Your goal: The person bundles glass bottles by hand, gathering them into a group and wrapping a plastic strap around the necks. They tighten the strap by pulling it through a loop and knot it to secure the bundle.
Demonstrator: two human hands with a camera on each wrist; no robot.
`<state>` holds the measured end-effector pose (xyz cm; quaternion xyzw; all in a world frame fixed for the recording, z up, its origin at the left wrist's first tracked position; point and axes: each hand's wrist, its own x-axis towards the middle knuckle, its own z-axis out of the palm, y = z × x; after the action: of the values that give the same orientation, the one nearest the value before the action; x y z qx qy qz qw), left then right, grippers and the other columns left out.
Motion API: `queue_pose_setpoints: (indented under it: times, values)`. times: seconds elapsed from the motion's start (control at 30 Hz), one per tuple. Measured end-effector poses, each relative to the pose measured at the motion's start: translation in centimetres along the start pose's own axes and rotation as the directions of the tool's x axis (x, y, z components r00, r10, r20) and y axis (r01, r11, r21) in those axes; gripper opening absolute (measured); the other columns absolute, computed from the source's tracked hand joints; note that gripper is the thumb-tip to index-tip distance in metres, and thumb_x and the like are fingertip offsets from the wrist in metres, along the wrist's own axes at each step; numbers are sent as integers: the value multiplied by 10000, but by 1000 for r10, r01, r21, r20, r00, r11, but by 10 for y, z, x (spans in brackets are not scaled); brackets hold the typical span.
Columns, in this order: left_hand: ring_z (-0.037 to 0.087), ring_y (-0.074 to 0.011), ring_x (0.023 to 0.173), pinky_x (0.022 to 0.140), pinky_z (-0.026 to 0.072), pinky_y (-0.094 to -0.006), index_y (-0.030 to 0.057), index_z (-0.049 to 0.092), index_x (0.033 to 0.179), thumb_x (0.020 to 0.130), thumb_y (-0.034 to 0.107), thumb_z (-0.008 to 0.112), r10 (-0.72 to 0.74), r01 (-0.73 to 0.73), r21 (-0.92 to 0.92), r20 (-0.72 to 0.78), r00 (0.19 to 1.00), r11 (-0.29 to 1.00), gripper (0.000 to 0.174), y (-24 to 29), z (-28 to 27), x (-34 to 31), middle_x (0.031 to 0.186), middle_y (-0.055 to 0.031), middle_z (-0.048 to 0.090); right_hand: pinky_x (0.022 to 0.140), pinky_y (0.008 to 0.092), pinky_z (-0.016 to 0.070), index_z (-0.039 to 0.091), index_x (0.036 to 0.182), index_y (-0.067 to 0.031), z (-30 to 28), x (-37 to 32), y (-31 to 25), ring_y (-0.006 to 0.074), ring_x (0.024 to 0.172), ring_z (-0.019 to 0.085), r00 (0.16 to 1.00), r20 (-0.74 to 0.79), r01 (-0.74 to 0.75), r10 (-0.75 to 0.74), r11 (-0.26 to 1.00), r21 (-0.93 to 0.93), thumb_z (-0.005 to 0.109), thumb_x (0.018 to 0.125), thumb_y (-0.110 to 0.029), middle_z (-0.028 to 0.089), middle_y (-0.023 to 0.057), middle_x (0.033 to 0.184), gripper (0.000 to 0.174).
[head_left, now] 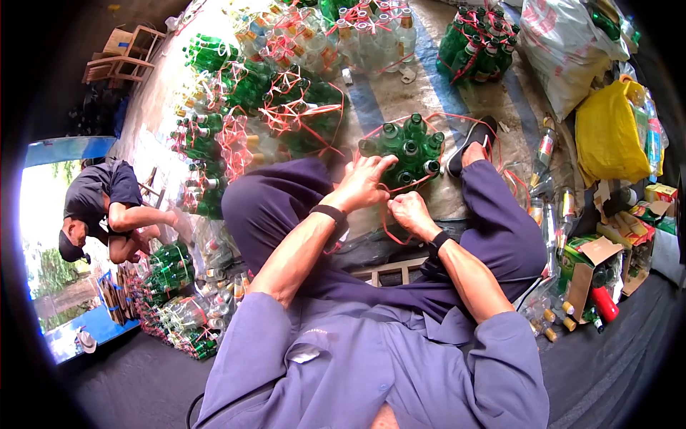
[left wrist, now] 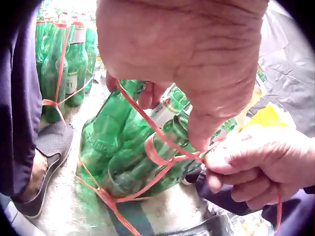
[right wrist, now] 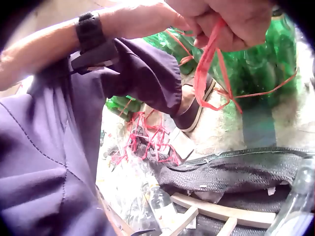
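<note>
On a worn floor (head_left: 425, 100), green bottles (head_left: 411, 149) stand bunched at centre; from afar I see the right hand (head_left: 411, 213) pinch red string (right wrist: 201, 83), the left hand (head_left: 361, 183) spread loosely at their near left side. Tying seems underway, next needing, I judge, a firm pull.

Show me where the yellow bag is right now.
In the head view, the yellow bag sits toward the right edge, just below the white sack and above the open cardboard box.

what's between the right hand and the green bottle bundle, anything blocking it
Nothing visible blocks it: the red string pinched in the right hand runs to the green bottle bundle, with the left hand close beside.
</note>
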<state>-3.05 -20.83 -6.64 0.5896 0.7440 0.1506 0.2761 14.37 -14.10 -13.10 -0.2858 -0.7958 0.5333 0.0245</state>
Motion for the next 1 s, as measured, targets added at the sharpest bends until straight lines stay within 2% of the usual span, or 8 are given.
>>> queue_pose_setpoints:
  times: [0.03,0.07,0.17,0.27,0.3,0.4,0.57,1.0]
  values:
    - [440,-353,1299,1033,321,-494,202,428,1461,666,242,839,-2,2,-2,-5,1000,1000,896,1,-2,1,1352,-148,532,706,430,528,729,807,16,-6,-1,-8,359,715,675,993,44,-107,105,993,40,602,870,-246,671,232,754,298]
    - [439,-354,1301,1033,321,-494,201,428,1461,673,239,836,3,-3,-5,4,1000,1000,889,2,-3,1,1357,-148,530,706,430,528,729,807,16,-7,1,-7,359,715,675,994,47,-105,103,994,36,602,870,-246,671,232,754,298]
    - [445,-358,1295,1025,327,-510,207,441,1450,676,238,825,18,-18,-20,-10,1000,1000,865,-1,-1,0,1346,-145,538,727,463,528,718,818,20,-8,4,-2,399,743,674,997,-19,72,-75,990,-119,590,897,-245,661,244,753,304]
    - [448,-361,1292,1018,330,-517,210,444,1447,681,239,823,18,-18,-23,-12,1000,1000,855,0,-1,-2,1344,-143,539,721,480,526,702,788,23,-20,3,-19,424,754,662,998,-5,54,-55,988,-147,588,909,-243,660,247,770,313]
    - [442,-362,1297,1019,327,-508,207,432,1454,690,236,828,5,-5,-7,3,1000,1000,861,1,-3,-1,1356,-144,531,769,504,540,713,809,22,-22,4,-22,443,810,667,999,35,30,-24,985,-168,557,900,-168,665,275,811,263]
    - [448,-365,1292,1014,329,-515,212,436,1449,698,241,826,32,-33,-20,-28,999,999,847,-1,-1,-1,1353,-143,532,755,507,541,713,834,14,-26,4,-22,450,801,662,996,13,88,-87,976,-201,561,901,-175,663,275,804,252]
    - [448,-367,1298,1018,330,-512,212,436,1447,714,275,813,31,-31,3,-39,999,1000,827,-1,-1,-3,1365,-145,531,639,522,510,625,780,-15,-41,0,-36,432,735,652,983,-22,163,-180,931,-327,613,909,-144,639,242,730,183]
    - [480,-374,1257,995,346,-522,193,486,1410,753,373,760,1,0,9,-118,993,1000,735,-3,7,-3,1331,-160,562,575,478,513,558,799,-62,-68,14,-45,367,670,656,955,-62,186,-289,750,-635,647,912,-190,635,166,702,192]
